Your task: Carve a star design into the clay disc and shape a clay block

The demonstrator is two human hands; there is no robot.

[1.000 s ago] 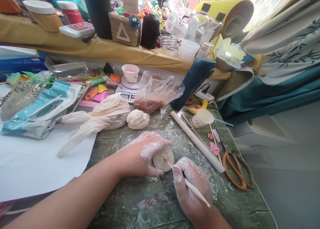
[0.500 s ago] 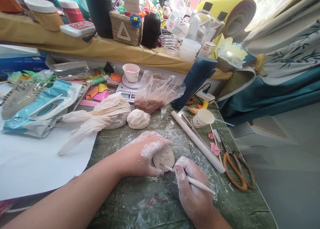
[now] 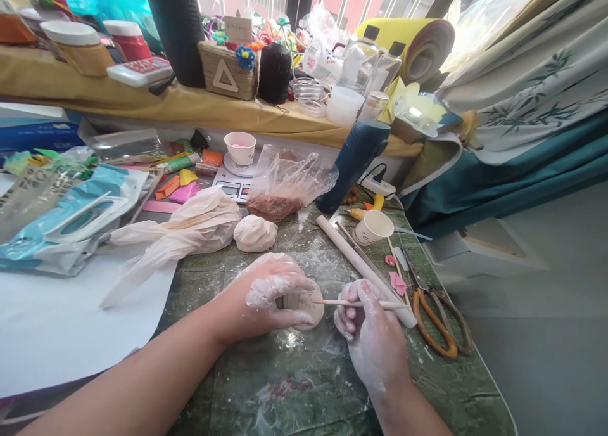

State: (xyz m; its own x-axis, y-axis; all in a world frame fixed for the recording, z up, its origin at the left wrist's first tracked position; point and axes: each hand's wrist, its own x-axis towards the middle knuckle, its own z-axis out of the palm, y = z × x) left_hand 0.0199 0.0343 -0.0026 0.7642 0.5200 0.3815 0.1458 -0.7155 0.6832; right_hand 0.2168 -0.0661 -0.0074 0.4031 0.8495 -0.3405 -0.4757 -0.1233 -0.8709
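A round flat dough disc point(image 3: 304, 307) lies on the green mat point(image 3: 304, 385) in front of me. My left hand point(image 3: 270, 293), white with flour, curls round the disc's left side, thumb below and fingers above. My right hand point(image 3: 368, 331) is closed on a thin wooden stick point(image 3: 354, 303), which lies almost level with its tip pointing left over the disc's right edge. A ball of dough point(image 3: 255, 232) sits further back on the mat.
A white rolling pin point(image 3: 361, 268) runs diagonally right of the disc. Orange-handled scissors point(image 3: 439, 325), pink paper scraps point(image 3: 396, 282) and a paper cup point(image 3: 373, 226) lie at the right. A plastic bag of brown filling point(image 3: 280, 192), a scale with a cup point(image 3: 236, 173), a blue bottle point(image 3: 349, 166) stand behind.
My right hand has turned and lifted the stick from a slanted writing hold to nearly level. The left hand has closed further over the disc. The view shifted slightly.
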